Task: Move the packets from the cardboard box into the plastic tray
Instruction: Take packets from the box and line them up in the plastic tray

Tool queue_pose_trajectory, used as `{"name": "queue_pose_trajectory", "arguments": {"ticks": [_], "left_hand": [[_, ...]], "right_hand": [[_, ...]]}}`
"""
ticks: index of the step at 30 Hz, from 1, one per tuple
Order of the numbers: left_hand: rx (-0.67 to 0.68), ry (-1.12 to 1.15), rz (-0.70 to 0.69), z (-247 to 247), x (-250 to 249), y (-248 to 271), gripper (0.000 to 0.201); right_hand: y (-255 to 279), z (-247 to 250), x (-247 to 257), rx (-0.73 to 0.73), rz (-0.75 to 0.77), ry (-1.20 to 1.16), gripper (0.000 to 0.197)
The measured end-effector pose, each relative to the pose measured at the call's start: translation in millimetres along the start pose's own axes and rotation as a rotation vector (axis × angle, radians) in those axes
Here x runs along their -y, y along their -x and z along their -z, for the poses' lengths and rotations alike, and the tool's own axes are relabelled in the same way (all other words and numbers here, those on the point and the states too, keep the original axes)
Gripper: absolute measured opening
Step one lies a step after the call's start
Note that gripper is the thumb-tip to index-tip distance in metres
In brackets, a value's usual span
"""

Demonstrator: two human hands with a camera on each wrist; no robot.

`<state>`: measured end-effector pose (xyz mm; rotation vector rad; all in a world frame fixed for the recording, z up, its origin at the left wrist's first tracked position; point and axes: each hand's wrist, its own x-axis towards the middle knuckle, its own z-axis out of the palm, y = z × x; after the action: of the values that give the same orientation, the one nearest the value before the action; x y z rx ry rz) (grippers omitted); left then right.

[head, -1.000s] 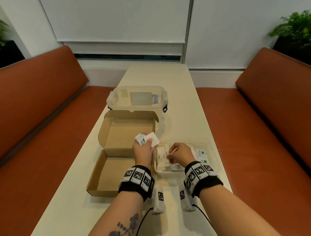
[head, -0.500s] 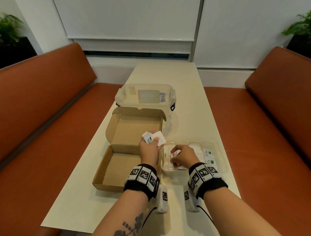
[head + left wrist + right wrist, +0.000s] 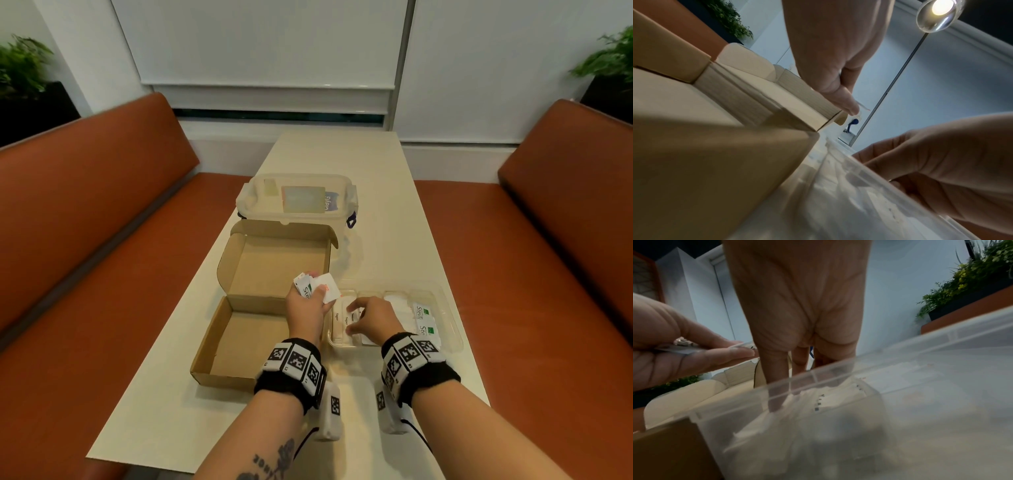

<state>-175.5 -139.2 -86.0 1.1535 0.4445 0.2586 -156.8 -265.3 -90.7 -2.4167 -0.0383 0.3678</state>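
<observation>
An open cardboard box (image 3: 253, 329) lies on the table, its base bare. My left hand (image 3: 313, 294) hovers over the box's right wall and grips a small fan of white packets (image 3: 325, 286); their edges (image 3: 684, 350) show between thumb and fingers in the right wrist view. Right of the box sits the clear plastic tray (image 3: 452, 329). My right hand (image 3: 356, 317) reaches into its left compartment, fingers (image 3: 777, 386) straight down and touching the sugar packets (image 3: 342, 318) lying there. Stevia packets (image 3: 424, 318) fill the right compartment.
A clear lidded plastic container (image 3: 298, 198) stands just behind the box's raised lid. Orange benches (image 3: 102, 240) run along both long sides of the narrow table (image 3: 376, 171). Potted plants (image 3: 20, 68) stand in the far corners.
My right hand has gone from pinching a packet above the tray to resting its fingers down in the left compartment. The left hand still holds its packets. The head view has shifted slightly.
</observation>
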Motion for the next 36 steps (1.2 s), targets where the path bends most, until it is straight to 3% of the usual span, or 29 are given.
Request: {"name": "queue_pose_trajectory", "arguments": {"ticks": [4, 7, 11, 18, 22, 26, 30, 33, 36], "left_hand": [[0.016, -0.028, 0.027, -0.9, 4.8, 2.1, 0.025], [0.05, -0.036, 0.053, -6.7, 8.4, 5.4, 0.025], [0.142, -0.042, 0.105, -22.3, 13.7, 13.1, 0.027], [0.236, -0.005, 0.163, -47.9, 27.9, 24.2, 0.026], [0.262, -0.024, 0.185, -59.7, 37.7, 29.1, 0.02], [0.299, -0.047, 0.228, -71.7, 41.3, 33.1, 0.017], [0.284, -0.176, 0.199, -75.4, 43.9, 27.8, 0.019], [0.301, -0.319, 0.198, -74.5, 47.8, 24.4, 0.023], [0.297, -0.32, 0.198, -73.1, 51.5, 23.9, 0.018]], "right_hand": [[2.1, 2.9, -2.5, -0.019, 0.043, -0.002, 0.036], [5.1, 8.9, -2.1, -0.173, 0.099, -0.259, 0.011], [11.4, 22.6, -7.2, -0.202, 0.076, -0.564, 0.014], [15.4, 47.6, -40.3, -0.234, -0.007, -0.732, 0.011], [17.4, 56.9, -56.8, -0.328, -0.039, -0.882, 0.016], [15.9, 62.6, -65.6, -0.354, -0.038, -0.834, 0.014], [12.3, 67.4, -68.1, -0.268, -0.032, -0.69, 0.008], [7.2, 75.9, -67.6, -0.23, 0.062, -0.513, 0.02], [4.5, 82.3, -63.7, -0.151, 0.106, -0.353, 0.01]]}}
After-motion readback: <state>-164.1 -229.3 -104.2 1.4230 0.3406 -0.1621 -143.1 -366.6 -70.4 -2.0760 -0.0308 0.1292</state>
